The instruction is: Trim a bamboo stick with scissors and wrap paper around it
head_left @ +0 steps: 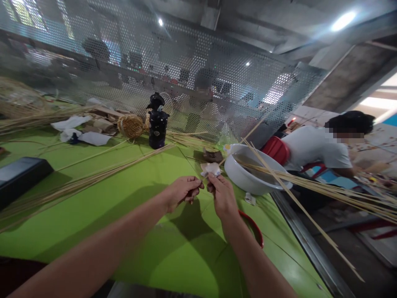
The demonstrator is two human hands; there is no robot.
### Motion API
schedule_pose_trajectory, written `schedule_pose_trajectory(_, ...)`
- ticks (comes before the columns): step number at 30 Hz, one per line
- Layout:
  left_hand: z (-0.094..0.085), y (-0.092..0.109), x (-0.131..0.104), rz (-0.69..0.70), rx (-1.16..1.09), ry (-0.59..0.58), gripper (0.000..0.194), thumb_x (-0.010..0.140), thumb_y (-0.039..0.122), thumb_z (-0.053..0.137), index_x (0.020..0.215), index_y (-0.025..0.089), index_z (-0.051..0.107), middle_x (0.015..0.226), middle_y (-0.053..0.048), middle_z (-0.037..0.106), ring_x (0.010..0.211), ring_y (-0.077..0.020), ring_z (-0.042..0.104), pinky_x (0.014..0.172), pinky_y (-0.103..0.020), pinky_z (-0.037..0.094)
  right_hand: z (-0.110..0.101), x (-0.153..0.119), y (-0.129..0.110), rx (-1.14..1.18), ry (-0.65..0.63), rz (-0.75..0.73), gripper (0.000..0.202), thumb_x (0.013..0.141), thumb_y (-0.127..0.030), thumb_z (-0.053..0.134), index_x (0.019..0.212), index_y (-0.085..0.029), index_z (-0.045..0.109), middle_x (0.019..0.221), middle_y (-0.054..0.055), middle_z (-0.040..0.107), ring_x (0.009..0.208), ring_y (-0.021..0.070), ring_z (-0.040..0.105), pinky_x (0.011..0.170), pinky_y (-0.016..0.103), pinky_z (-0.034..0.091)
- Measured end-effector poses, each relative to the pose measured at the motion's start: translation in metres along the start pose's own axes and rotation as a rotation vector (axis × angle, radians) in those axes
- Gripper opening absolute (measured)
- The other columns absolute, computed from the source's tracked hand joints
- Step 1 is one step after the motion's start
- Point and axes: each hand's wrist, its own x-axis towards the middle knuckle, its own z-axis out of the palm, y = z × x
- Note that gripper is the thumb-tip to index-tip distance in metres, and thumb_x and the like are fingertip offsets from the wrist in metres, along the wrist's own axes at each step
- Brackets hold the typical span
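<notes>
Over the middle of the green table (149, 219), my left hand (186, 189) is closed in a pinch, with its fingertips close to those of my right hand. What it grips is too small to make out. My right hand (221, 191) is pinched too, beside a crumpled whitish scrap (211, 169) that shows just past its fingertips. Whether the scrap is held or lies behind cannot be told. A white basin (257, 188) of water stands to the right, with long pale strips (322, 188) resting in it and sticking out over the table's edge.
A black bottle (157, 128) stands behind, near a small woven basket (132, 126) and papers (94, 138). Thin strips (89, 178) and a dark box (25, 176) lie left. A red ring (256, 227) sits by my right forearm. Someone in white (316, 147) sits at right.
</notes>
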Motion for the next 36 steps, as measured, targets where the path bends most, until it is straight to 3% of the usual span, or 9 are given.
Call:
schedule_pose_trajectory(4, -0.001, -0.003, 0.001, -0.007, 0.057, -0.002, 0.024, 0.086, 0.038, 0.057, 0.079, 0.016, 0.054, 0.058, 0.005, 0.049, 0.044, -0.0054, 0.037, 0.045, -0.02, 0.03, -0.006, 0.006, 0.002, 0.045, 0.084, 0.005, 0.029, 0.067, -0.042, 0.075, 0.065, -0.017, 0.06, 0.055, -0.004, 0.049, 0.049, 0.009, 0.036, 0.048, 0.025, 0.024)
schedule_pose_trajectory(10, -0.004, -0.005, 0.003, 0.016, -0.031, -0.015, 0.023, 0.088, 0.038, 0.055, 0.079, 0.017, 0.051, 0.052, 0.009, 0.038, 0.042, -0.0045, 0.028, 0.043, -0.018, 0.025, 0.005, -0.005, 0.003, -0.033, -0.127, 0.035, 0.033, 0.072, -0.042, 0.071, 0.055, -0.017, 0.058, 0.052, -0.003, 0.05, 0.049, 0.0096, 0.037, 0.049, 0.026, 0.026)
schedule_pose_trajectory(16, -0.005, -0.004, 0.002, -0.032, -0.046, -0.074, 0.021, 0.089, 0.037, 0.053, 0.081, 0.017, 0.052, 0.048, 0.011, 0.033, 0.037, -0.0039, 0.023, 0.045, -0.019, 0.031, -0.001, 0.001, -0.001, 0.053, 0.003, 0.01, 0.03, 0.068, -0.041, 0.074, 0.06, -0.019, 0.055, 0.053, -0.005, 0.046, 0.048, 0.009, 0.034, 0.048, 0.026, 0.023)
schedule_pose_trajectory(23, -0.006, -0.004, 0.002, -0.031, -0.097, -0.073, 0.021, 0.09, 0.035, 0.051, 0.079, 0.018, 0.047, 0.047, 0.012, 0.03, 0.035, -0.0035, 0.018, 0.042, -0.018, 0.025, 0.007, -0.006, 0.004, 0.022, -0.128, 0.059, 0.032, 0.071, -0.044, 0.072, 0.058, -0.018, 0.057, 0.053, -0.003, 0.05, 0.048, 0.0091, 0.035, 0.048, 0.027, 0.023)
schedule_pose_trajectory(31, -0.003, -0.003, 0.0, -0.034, 0.03, -0.065, 0.023, 0.088, 0.038, 0.055, 0.083, 0.016, 0.055, 0.051, 0.008, 0.042, 0.041, -0.0051, 0.031, 0.044, -0.019, 0.028, -0.004, 0.004, -0.002, 0.105, 0.059, 0.03, 0.026, 0.066, -0.04, 0.075, 0.068, -0.016, 0.064, 0.055, -0.005, 0.049, 0.047, 0.0075, 0.035, 0.046, 0.025, 0.022)
schedule_pose_trajectory(36, -0.004, -0.004, 0.0, -0.018, 0.048, -0.034, 0.022, 0.09, 0.038, 0.051, 0.082, 0.017, 0.052, 0.052, 0.009, 0.035, 0.042, -0.005, 0.026, 0.045, -0.019, 0.026, 0.001, -0.001, 0.003, 0.05, -0.097, 0.064, 0.027, 0.07, -0.04, 0.073, 0.064, -0.016, 0.063, 0.053, -0.004, 0.049, 0.046, 0.0076, 0.035, 0.046, 0.026, 0.021)
